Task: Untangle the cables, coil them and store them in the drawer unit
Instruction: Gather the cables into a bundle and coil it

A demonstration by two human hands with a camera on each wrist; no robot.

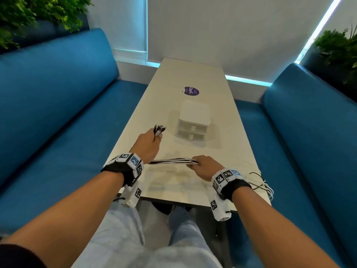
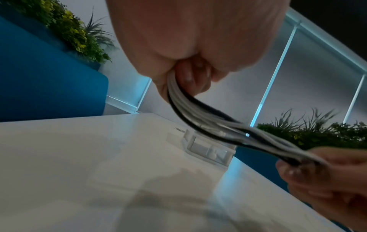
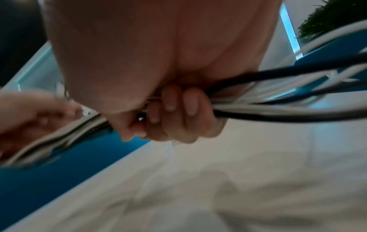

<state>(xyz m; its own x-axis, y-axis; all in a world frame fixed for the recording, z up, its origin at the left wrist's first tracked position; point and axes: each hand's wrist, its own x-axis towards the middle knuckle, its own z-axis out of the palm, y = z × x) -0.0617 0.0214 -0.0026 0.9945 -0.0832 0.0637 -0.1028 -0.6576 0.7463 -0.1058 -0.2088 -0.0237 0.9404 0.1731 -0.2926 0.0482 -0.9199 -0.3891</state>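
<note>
Left hand [image 1: 147,144] fingers curl round the cables [image 1: 173,161], plug ends poking past its fingertips; right hand [image 1: 202,165] grips the same bundle. Beyond the fingers stands the drawer unit [image 1: 194,120], both drawers shut, contents unseen. Farther off, a purple sticker [image 1: 191,91] reads "ClayG".

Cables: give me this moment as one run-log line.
cables: bundled, uncoiled | left hand: grips plug ends | right hand: grips bundle | drawer unit: closed

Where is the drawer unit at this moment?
In the head view the drawer unit stands mid-table, both drawers shut, just beyond and right of the left hand, with a purple sticker behind it.
</note>
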